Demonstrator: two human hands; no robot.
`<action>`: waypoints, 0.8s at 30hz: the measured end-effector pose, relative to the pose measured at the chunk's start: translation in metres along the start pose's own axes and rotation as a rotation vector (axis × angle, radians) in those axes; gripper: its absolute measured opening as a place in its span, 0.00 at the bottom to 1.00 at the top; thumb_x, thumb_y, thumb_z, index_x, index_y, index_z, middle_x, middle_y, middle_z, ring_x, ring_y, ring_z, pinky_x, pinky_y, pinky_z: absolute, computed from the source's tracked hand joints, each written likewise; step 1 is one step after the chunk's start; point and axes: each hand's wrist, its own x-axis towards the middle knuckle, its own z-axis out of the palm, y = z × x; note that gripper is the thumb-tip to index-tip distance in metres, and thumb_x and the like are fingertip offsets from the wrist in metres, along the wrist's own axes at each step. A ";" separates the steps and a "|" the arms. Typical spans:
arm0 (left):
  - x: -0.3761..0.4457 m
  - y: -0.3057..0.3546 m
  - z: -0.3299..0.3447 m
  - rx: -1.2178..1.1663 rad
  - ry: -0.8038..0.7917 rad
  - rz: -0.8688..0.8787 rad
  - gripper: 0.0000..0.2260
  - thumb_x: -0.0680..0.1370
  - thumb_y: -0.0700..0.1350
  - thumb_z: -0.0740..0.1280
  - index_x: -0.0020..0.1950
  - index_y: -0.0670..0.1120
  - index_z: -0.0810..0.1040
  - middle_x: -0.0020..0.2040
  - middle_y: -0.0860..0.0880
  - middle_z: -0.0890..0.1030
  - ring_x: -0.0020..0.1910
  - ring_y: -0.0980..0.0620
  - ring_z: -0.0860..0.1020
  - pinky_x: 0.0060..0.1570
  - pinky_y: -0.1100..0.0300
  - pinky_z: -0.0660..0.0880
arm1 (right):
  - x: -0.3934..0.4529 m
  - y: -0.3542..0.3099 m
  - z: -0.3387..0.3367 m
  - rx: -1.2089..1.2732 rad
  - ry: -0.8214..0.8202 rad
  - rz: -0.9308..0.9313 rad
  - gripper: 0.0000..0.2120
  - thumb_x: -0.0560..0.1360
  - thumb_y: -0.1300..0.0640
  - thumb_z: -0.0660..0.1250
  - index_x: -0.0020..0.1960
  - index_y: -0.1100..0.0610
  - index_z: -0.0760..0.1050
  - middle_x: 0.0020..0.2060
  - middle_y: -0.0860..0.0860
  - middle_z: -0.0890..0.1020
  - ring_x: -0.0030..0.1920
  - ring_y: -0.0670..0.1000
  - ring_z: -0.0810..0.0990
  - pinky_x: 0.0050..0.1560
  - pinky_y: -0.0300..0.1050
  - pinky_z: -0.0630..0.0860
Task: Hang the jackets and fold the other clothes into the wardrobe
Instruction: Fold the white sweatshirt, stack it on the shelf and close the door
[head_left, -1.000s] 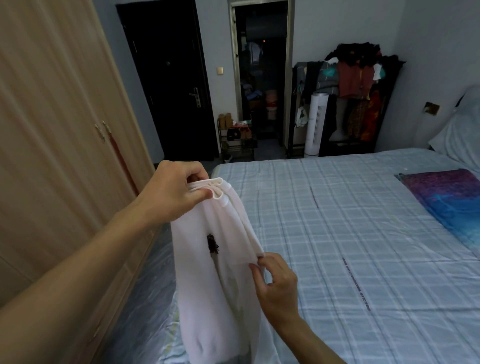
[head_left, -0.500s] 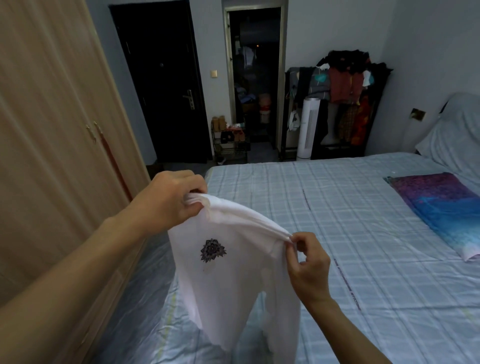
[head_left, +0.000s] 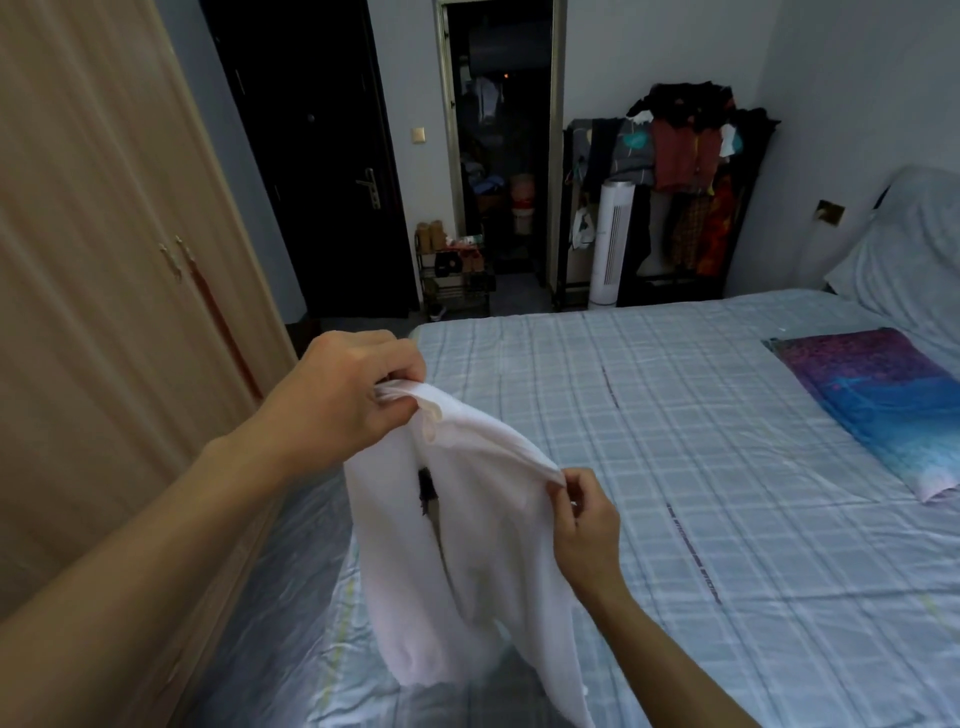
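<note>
Since half a second ago your hands have drawn closer, so the white shirt (head_left: 467, 545) has creased down the middle and its dark print (head_left: 427, 491) is folded to a narrow strip. At far left stands the closed wardrobe (head_left: 104, 260). Your left hand (head_left: 343, 395) bunches one end of the shirt's top edge in curled fingers. The shirt hangs between your hands over the near corner of the bed (head_left: 701, 467), its lower end down by the sheet. Your right hand (head_left: 584, 525) pinches the other end of that edge between thumb and fingertips. Farther right, a purple and blue cloth (head_left: 878, 400) lies on the bed.
</note>
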 end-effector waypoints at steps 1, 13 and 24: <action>-0.004 -0.005 -0.004 0.001 -0.003 -0.008 0.07 0.70 0.37 0.76 0.43 0.46 0.81 0.39 0.52 0.80 0.35 0.53 0.78 0.35 0.54 0.77 | 0.004 -0.003 -0.003 0.001 -0.003 -0.028 0.09 0.80 0.61 0.66 0.41 0.52 0.73 0.31 0.47 0.76 0.33 0.45 0.74 0.35 0.31 0.67; -0.021 -0.054 -0.009 -0.154 -0.030 -0.003 0.09 0.72 0.53 0.71 0.44 0.48 0.84 0.38 0.55 0.82 0.36 0.57 0.80 0.36 0.61 0.74 | 0.064 -0.051 -0.046 -0.178 0.013 -0.293 0.04 0.79 0.63 0.66 0.47 0.56 0.77 0.40 0.50 0.80 0.40 0.48 0.79 0.41 0.35 0.71; 0.042 -0.101 0.056 -0.234 -0.043 -0.119 0.02 0.71 0.46 0.75 0.41 0.50 0.83 0.36 0.57 0.81 0.36 0.58 0.80 0.35 0.64 0.73 | 0.161 -0.015 -0.052 -0.214 -0.058 -0.345 0.05 0.78 0.64 0.67 0.46 0.55 0.78 0.42 0.44 0.80 0.42 0.45 0.79 0.43 0.34 0.72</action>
